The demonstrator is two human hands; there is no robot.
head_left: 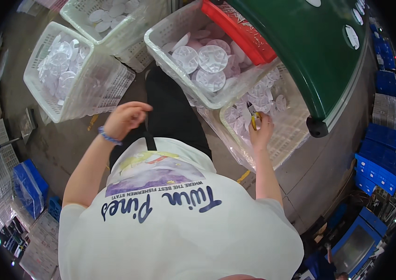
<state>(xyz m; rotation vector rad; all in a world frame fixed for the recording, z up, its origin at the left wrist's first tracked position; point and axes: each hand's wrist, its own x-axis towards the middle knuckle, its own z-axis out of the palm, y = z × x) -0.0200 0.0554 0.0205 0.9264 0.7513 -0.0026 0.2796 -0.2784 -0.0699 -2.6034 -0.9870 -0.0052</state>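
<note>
My right hand is closed around a pair of yellow-handled nippers, the jaws pointing away from me. It hangs over a lined white crate on the right, close to the clear-white plastic parts lying in it; whether the jaws touch a part I cannot tell. Above my lap, my left hand is raised with the index finger reaching out and the others loosely bent. I see nothing in it.
Ahead, a white crate of round plastic discs carries a red tray of small thin pieces. A crate of white parts stands left, another behind it. A dark green curved surface overhangs the right. Blue bins stand farther right.
</note>
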